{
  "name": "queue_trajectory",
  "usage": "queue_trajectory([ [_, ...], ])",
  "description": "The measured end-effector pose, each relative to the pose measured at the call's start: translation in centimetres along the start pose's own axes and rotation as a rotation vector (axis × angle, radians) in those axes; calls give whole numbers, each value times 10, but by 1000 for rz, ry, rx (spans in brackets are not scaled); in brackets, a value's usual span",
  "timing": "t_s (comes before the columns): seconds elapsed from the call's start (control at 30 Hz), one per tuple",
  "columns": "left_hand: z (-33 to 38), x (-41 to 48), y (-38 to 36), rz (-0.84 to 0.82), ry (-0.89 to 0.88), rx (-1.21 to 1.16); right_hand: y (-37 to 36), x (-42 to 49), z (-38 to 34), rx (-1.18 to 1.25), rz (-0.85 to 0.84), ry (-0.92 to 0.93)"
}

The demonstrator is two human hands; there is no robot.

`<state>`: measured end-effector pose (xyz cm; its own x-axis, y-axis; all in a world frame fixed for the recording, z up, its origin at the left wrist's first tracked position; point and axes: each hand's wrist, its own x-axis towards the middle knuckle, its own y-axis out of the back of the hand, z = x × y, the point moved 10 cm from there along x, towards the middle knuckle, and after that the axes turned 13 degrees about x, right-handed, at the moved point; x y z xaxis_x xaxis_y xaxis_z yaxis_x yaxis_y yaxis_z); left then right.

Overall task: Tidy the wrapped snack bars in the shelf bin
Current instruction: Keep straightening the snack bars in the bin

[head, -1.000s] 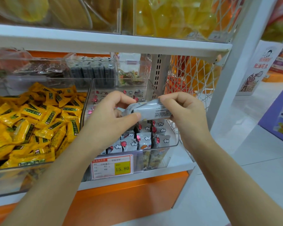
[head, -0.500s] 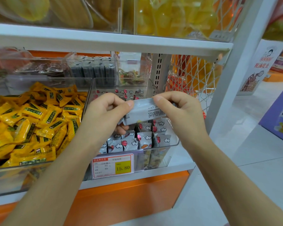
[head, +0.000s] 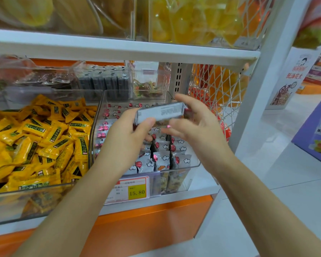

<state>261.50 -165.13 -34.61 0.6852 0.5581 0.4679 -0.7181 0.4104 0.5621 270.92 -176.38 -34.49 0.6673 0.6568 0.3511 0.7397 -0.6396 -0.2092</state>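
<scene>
A clear plastic bin (head: 194,165) on the shelf holds several white wrapped snack bars (head: 163,156) with red and cloud prints, standing in rows. Above the bin, my left hand (head: 126,134) pinches the left end of one grey-white wrapped bar (head: 161,113), thumb under it and fingers behind. The bar lies level with its printed back facing me. My right hand (head: 198,127) is at the bar's right end with its fingers spread and nearly straight. Its palm is close to the wrapper's end, and I cannot tell whether it touches.
A larger clear bin of yellow wrapped snacks (head: 44,138) stands to the left. A price tag (head: 132,190) reading 15.80 hangs on the bin's front. A white mesh side panel (head: 217,93) closes the shelf's right end. The upper shelf board (head: 119,47) runs overhead.
My right hand went from pinching the bar's right end to fingers spread apart. The bar stayed over the bin in my left hand and now shows its printed back.
</scene>
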Motion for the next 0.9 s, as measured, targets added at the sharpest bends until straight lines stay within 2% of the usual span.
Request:
queue_trajectory([
  [0.07,-1,5,-3,2,17,-19,0,2,-7,-92,6,55],
  [0.17,-2,14,-12,-27,20,46,17,11,-24,-300,112,157],
  [0.23,-6,21,-21,-87,-5,203,35,20,-41,-464,231,258],
  [0.3,-9,24,-37,-210,-90,478,40,33,-54,-671,285,341],
  [0.37,-18,21,-56,-372,-137,677,28,55,-49,-928,180,323],
  [0.43,-30,16,-67,-485,-115,751,11,76,-33,-1181,3,273],
  [0.57,-34,16,-68,-506,-91,761,-10,96,17,-1567,-370,89],
  [0.67,-32,16,-66,-492,-102,753,-13,99,42,-1641,-539,-46],
  [0.9,-28,17,-64,-465,-122,743,-17,105,78,-1845,-748,-186],
])
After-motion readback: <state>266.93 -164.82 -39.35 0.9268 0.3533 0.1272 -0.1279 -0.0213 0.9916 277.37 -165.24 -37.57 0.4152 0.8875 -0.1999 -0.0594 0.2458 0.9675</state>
